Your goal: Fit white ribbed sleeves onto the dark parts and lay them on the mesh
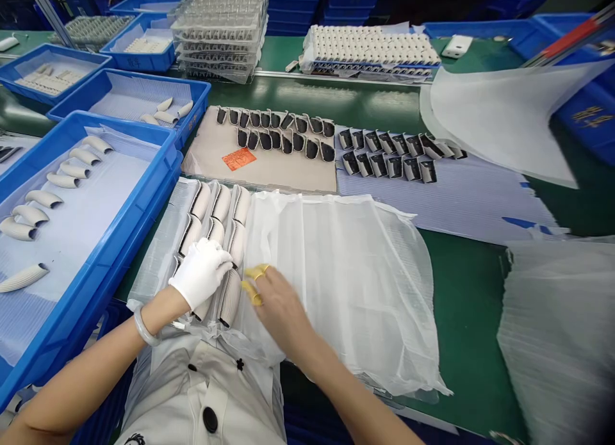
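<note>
My left hand (203, 272), in a white glove, rests over columns of curved, ribbed off-white shells with dark insides. Its fingers are bent together at the end of one ribbed shell (231, 298) in the right-hand column; part of the grip is hidden. Just to the right, my right hand (278, 304) wears yellow finger cots and hovers with thumb and fingers apart, nothing visible between them. Beneath the shells and beside them lies a translucent white sheet (336, 291), spread over the tray in front of me.
A blue bin (163, 157) at left holds more ribbed shells (29, 214). Beyond the sheet, dark-lined shells (273, 139) stand in rows on a beige board with an orange label (239, 159). Stacked clear trays (218, 35) rise at the back. Loose white sheeting (504, 112) curls at right.
</note>
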{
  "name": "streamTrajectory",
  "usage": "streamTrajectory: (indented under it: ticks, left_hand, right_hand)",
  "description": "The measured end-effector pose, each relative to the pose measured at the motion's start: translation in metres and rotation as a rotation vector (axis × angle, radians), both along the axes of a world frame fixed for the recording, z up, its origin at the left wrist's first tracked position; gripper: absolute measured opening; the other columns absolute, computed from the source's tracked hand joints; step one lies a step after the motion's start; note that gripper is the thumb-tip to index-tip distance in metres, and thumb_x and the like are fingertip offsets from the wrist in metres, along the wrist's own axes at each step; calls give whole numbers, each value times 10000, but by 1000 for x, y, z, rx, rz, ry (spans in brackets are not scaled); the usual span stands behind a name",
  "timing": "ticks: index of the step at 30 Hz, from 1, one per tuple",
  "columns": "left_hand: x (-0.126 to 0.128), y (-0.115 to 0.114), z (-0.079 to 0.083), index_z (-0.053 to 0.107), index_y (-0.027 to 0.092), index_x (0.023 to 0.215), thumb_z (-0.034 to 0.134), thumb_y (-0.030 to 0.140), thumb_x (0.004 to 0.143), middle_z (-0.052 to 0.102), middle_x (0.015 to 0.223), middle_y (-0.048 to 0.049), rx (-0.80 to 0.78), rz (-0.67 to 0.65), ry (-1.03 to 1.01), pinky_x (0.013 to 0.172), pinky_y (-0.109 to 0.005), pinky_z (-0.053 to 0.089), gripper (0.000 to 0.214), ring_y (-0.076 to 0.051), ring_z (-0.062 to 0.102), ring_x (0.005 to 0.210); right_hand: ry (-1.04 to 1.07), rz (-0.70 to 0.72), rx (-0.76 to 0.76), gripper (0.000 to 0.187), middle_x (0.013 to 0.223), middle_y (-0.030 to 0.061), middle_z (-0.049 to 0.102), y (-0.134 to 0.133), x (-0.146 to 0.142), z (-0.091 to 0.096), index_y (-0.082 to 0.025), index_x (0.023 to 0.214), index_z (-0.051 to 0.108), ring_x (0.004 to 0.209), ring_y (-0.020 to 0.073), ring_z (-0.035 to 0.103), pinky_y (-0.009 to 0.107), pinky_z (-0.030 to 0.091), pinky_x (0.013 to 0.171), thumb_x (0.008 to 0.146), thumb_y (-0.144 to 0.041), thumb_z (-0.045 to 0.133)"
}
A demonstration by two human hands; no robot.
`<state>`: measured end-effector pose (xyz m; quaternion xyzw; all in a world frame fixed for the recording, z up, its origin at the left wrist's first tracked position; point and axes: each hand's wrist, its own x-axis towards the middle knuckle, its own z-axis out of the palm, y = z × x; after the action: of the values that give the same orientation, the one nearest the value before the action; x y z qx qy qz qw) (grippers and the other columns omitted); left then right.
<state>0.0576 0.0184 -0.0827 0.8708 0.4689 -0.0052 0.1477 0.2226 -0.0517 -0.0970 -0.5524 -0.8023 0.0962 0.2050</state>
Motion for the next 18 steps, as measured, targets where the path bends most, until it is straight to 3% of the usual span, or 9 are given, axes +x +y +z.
streamTrajectory:
  ticks: [2, 5, 10, 15, 18]
  left_hand:
    - [5, -1, 4, 675, 201, 989, 401, 262, 933, 644, 960, -81, 10, -33, -3, 788, -385, 394, 286, -238, 541, 939]
    - [21, -8, 3, 680, 220, 942, 433, 282, 924, 662, 966, -50, -4, -186, 9, 829, -404, 387, 256, -228, 551, 965]
    - [50, -33, -12, 708, 152, 817, 566, 306, 853, 681, 963, -85, -20, -462, 84, 1015, -478, 288, 212, -268, 504, 1107]
    - [55, -46, -24, 713, 126, 898, 538, 321, 869, 672, 931, -114, 20, -499, 133, 1028, -570, 238, 263, -286, 501, 1067]
    - [54, -50, -30, 720, 139, 831, 580, 289, 830, 655, 840, -94, 63, -499, 112, 995, -602, 247, 205, -292, 498, 1019]
  right_hand:
    - [-31, -23, 10, 221, 934, 128, 612, 23, 12, 9, -116, 1002, 569, 850, 208, 582, 307, 489, 738, 961, -155, 356]
    - [-120, 22, 11, 226, 1020, 138, 623, 67, 21, 14, -126, 965, 599, 941, 224, 577, 333, 443, 847, 947, -152, 375]
    - [-352, 64, -49, 206, 889, 155, 660, 131, 35, 0, -87, 838, 656, 887, 246, 592, 419, 307, 991, 837, -44, 454]
    - [-516, 47, -79, 140, 988, 87, 663, 151, 50, -18, -115, 931, 640, 1003, 229, 582, 471, 265, 1037, 869, -121, 515]
    - [-548, 69, -55, 193, 1016, 143, 665, 150, 49, -23, -105, 924, 638, 1012, 243, 589, 473, 270, 1038, 843, -68, 466]
